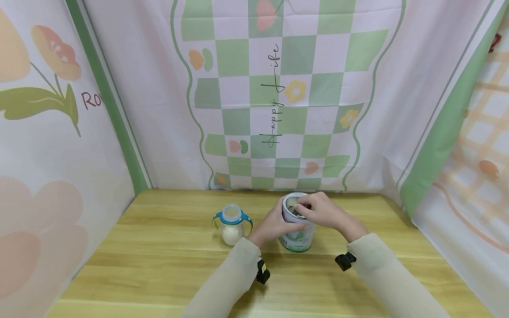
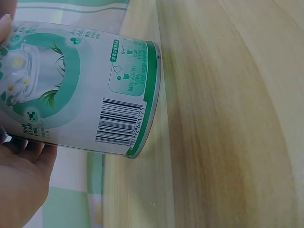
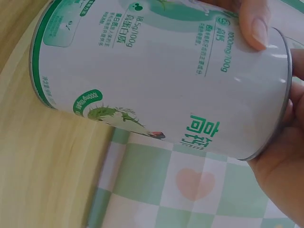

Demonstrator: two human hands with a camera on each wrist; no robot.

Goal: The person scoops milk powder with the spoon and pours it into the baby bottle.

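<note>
A white and green milk powder can (image 1: pixel 297 240), printed with green lettering and a barcode, stands upright on the table with its top uncovered. My left hand (image 1: pixel 274 224) grips its side from the left, thumb across the front; in the left wrist view the fingers of the left hand (image 2: pixel 23 180) are round the can (image 2: pixel 90 90). At the mouth of the can, my right hand (image 1: pixel 323 211) has bent fingers reaching inside the rim. What those fingertips hold, if anything, is hidden. The right wrist view shows the right hand (image 3: pixel 285 156) at the metal rim of the can (image 3: pixel 156 85).
To the left of the can stands a clear baby bottle (image 1: pixel 232 232) with blue side handles and whitish contents, its top uncovered. Both are on a wooden table (image 1: pixel 159 265). A green and white checkered curtain (image 1: pixel 262 88) hangs behind the table's far edge.
</note>
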